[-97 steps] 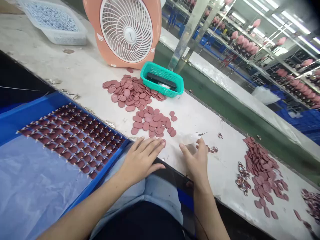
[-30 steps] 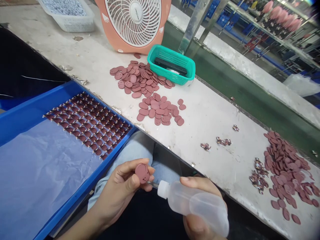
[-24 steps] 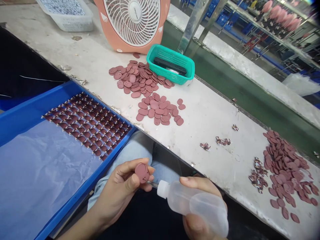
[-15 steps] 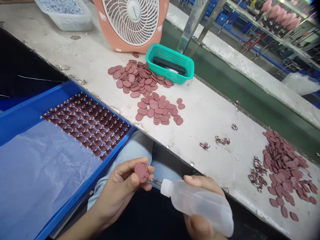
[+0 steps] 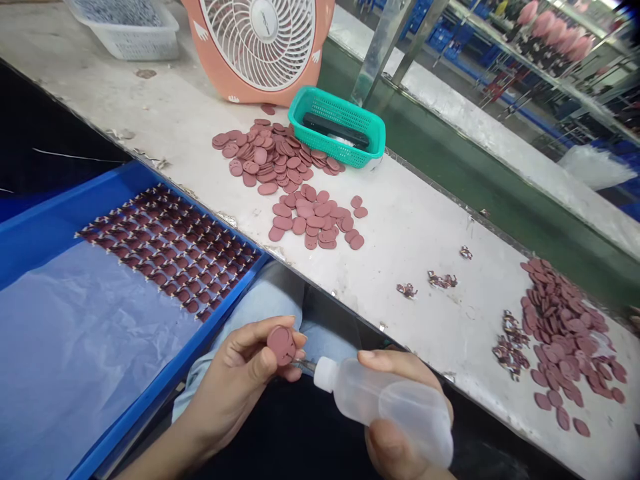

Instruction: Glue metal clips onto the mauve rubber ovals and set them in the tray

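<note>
My left hand (image 5: pixel 240 380) is closed, pinching a small reddish-brown oval disc (image 5: pixel 281 345) between thumb and fingers above my lap. My right hand (image 5: pixel 405 400) wraps round a translucent squeeze bottle (image 5: pixel 385 400) with a white cap and thin metal tip. The bottle lies tilted, its tip pointing left at the lower edge of the disc; whether tip and disc touch I cannot tell. On the table (image 5: pixel 400 233) beyond my hands is a pile of similar discs (image 5: pixel 315 217).
A blue tray (image 5: pixel 240 267) at left holds rows of assembled pieces (image 5: pixel 175 247) on a plastic sheet. Behind stand a fan (image 5: pixel 265 40), a green basket (image 5: pixel 335 127) and a white basket (image 5: pixel 130 40). At right lie more discs (image 5: pixel 565 333) and small dark metallic parts (image 5: pixel 510 347).
The bottle and my right hand have shifted slightly left, nearer the disc. The whole view has moved a little; both grips stay the same.
</note>
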The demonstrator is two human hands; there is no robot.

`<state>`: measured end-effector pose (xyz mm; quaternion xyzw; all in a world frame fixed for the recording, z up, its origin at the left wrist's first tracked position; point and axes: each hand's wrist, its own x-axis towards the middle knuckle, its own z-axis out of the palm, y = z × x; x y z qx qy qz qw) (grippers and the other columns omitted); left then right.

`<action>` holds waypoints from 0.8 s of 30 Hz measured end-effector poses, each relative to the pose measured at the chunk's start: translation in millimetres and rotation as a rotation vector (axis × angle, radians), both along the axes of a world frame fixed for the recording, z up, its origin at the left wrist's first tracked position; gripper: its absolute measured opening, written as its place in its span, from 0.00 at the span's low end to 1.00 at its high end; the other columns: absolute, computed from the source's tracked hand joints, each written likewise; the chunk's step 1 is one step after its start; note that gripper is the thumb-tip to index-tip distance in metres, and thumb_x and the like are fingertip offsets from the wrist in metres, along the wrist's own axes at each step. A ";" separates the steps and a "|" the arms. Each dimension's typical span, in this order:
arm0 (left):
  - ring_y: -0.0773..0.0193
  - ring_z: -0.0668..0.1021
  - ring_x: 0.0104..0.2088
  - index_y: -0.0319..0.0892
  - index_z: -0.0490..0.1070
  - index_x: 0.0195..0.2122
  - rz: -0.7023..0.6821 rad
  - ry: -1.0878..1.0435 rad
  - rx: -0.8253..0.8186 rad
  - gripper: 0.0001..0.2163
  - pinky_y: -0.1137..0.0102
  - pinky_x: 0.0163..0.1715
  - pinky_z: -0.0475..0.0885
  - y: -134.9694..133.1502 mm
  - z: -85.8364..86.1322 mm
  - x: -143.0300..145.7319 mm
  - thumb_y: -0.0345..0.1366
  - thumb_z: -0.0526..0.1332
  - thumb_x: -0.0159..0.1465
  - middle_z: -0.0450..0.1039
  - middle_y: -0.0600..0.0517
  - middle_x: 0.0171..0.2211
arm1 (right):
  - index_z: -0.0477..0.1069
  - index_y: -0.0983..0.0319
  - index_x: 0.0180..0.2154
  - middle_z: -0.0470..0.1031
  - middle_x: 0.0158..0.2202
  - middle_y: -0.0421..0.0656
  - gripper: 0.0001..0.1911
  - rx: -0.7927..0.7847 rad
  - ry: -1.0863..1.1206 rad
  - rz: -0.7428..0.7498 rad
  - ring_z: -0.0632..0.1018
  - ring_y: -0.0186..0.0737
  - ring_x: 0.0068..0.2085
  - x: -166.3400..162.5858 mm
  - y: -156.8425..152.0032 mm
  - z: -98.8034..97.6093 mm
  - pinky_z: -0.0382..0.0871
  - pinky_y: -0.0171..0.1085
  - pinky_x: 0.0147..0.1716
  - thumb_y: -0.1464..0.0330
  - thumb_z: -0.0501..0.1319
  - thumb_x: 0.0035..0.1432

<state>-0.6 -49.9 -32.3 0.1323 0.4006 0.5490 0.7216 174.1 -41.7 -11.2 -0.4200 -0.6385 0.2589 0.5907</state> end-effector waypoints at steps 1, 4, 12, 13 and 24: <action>0.62 0.84 0.30 0.50 0.85 0.38 -0.001 0.000 0.007 0.14 0.77 0.28 0.80 -0.1 0.1 -0.2 0.44 0.77 0.50 0.86 0.49 0.33 | 0.75 0.61 0.47 0.74 0.26 0.40 0.19 -0.002 0.005 0.009 0.69 0.33 0.16 1.0 -1.5 -1.6 0.59 0.34 0.09 0.54 0.61 0.63; 0.63 0.84 0.30 0.50 0.85 0.38 0.004 0.001 0.040 0.13 0.77 0.29 0.80 -0.3 -0.9 -0.8 0.44 0.76 0.52 0.86 0.50 0.32 | 0.75 0.61 0.48 0.73 0.28 0.42 0.20 -0.029 0.031 -0.015 0.70 0.34 0.19 4.1 -5.7 -5.7 0.63 0.36 0.12 0.53 0.59 0.65; 0.64 0.84 0.30 0.50 0.85 0.38 -0.008 0.021 0.067 0.12 0.77 0.29 0.80 0.9 -0.3 0.8 0.43 0.76 0.53 0.86 0.50 0.33 | 0.74 0.59 0.49 0.73 0.28 0.42 0.21 -0.097 0.049 0.041 0.69 0.34 0.18 6.5 -4.2 -6.6 0.61 0.37 0.12 0.52 0.62 0.63; 0.64 0.84 0.29 0.50 0.85 0.38 -0.008 0.022 0.069 0.12 0.77 0.29 0.80 0.9 -0.5 0.8 0.43 0.76 0.52 0.86 0.50 0.33 | 0.74 0.58 0.49 0.74 0.27 0.42 0.21 -0.106 0.044 0.044 0.69 0.35 0.18 6.7 -3.7 -6.3 0.61 0.37 0.12 0.51 0.62 0.63; 0.61 0.83 0.29 0.49 0.85 0.36 0.032 0.084 -0.068 0.16 0.75 0.28 0.79 -1.5 0.9 1.3 0.46 0.78 0.47 0.85 0.49 0.31 | 0.75 0.54 0.48 0.76 0.27 0.41 0.21 -0.264 0.263 0.060 0.72 0.37 0.21 9.7 -4.6 -9.2 0.65 0.36 0.17 0.50 0.65 0.58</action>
